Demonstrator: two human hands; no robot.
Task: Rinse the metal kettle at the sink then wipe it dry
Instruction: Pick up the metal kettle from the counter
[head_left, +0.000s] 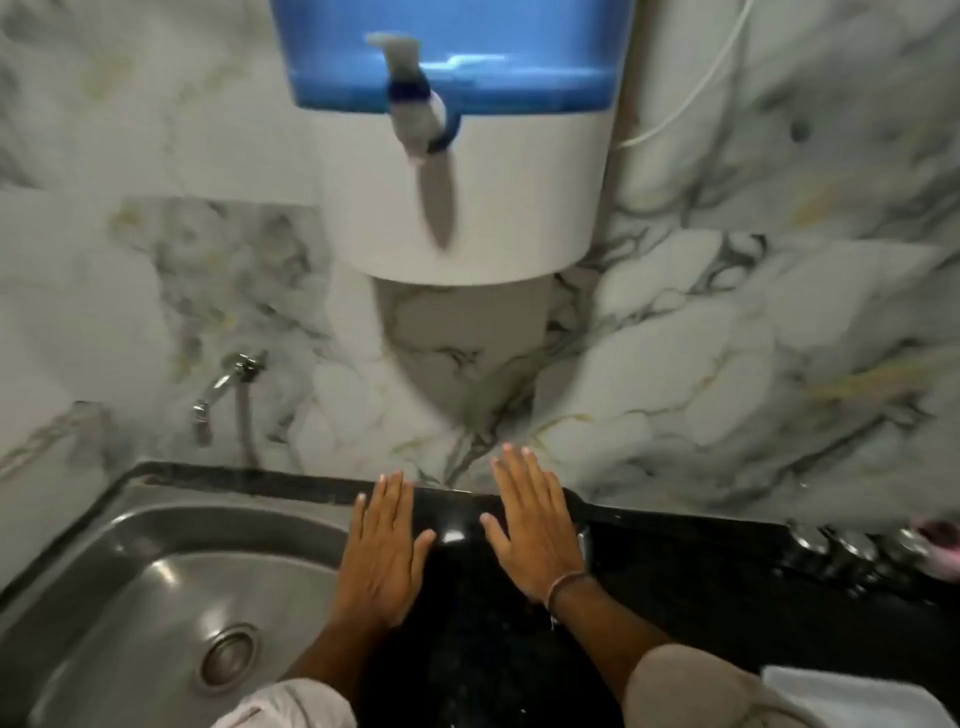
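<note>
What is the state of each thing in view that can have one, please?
Left hand: open, flat, holding nothing.
Right hand: open, flat, holding nothing.
Sink: holds no kettle.
Wall tap: no water running.
Water purifier: partly filled; spout not running.

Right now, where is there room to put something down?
The steel sink basin left of the hands is bare. Black counter right of them is bare up to the white cloth. Far right, by the shiny metal items, is crowded.
</note>
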